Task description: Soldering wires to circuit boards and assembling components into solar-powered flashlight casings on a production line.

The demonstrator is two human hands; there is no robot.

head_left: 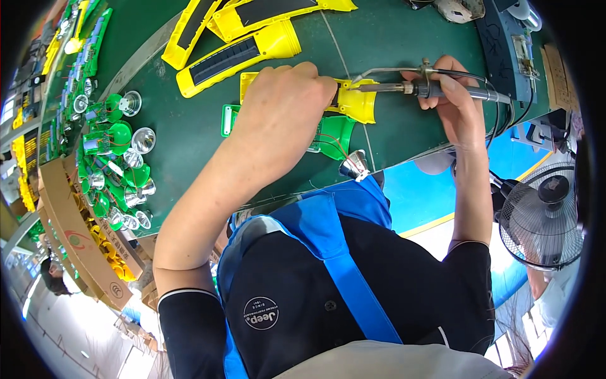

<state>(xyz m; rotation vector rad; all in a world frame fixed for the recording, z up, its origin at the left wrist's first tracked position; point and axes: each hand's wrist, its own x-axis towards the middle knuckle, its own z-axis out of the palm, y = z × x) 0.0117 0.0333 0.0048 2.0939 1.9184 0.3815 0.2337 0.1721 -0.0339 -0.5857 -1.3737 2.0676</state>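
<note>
Yellow plastic forms the case half (363, 108) that lies on the dark green table (404, 126), directly under the left hand (284, 104), one end showing past the thumb side and a corner beyond the wrist side. The left hand's fingers are curled over it, but their tips are hidden, so I cannot tell whether they pinch it or only press on it. The right hand (451, 95) grasps a soldering iron (410, 88) between thumb and fingers, to the right of the case half, with the iron pointing left. Its tip is over the exposed end, close to the left thumb; whether it touches is too small to tell. A bent metal tube (391, 70) is clamped to the iron and curves down toward the same spot. Just below the yellow piece, partly beneath the left hand, lies a green case half (339, 134), with red wire (334, 139) running to a shiny reflector cup (353, 165) near the table edge. More yellow cases (278, 41) lie beyond the left hand.
</note>
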